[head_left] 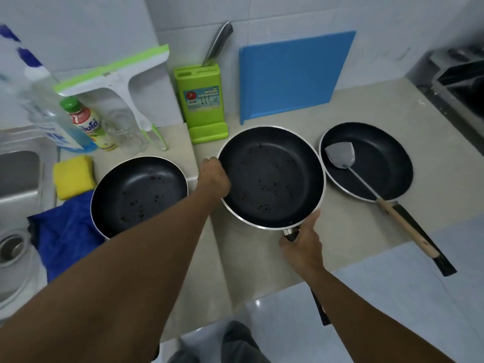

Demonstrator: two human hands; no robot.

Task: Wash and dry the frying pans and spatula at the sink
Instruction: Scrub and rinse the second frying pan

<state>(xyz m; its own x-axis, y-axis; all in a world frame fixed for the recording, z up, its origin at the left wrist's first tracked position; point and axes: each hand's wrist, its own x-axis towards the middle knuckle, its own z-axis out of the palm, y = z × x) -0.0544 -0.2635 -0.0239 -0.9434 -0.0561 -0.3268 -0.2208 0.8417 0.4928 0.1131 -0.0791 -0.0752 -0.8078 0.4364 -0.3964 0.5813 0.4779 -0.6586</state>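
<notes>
Gripping with both hands. Right hand point(301, 244) is wrapped round the handle where it joins the middle pan point(272, 176), index finger stretched along the near rim. Left hand point(213, 176) has its fingers curled over that pan's left rim. Can't tell if the pan sits on the counter point(262, 271) or just above it. Droplets or specks on its dark inside.

Left pan point(138, 195) is beside it, toward the sink point(18, 179), partly under the left forearm, same specks inside. It touches the blue cloth point(65, 237) at the sink edge; the yellow sponge point(74, 176) lies just behind the cloth.

Right pan point(366, 161) is on the counter, rim close against the middle pan. The spatula point(340, 155) lies blade-down in it, wooden handle running out over the near-right rim, along the pan's black handle.

Farther back, left to right: clear bottle with blue liquid point(52, 119), green-capped bottle point(86, 124), glass jar point(125, 132), white-green squeegee point(117, 74), green knife block point(201, 100) with one knife point(218, 43), and a blue cutting board point(293, 74) leaning on the wall.
</notes>
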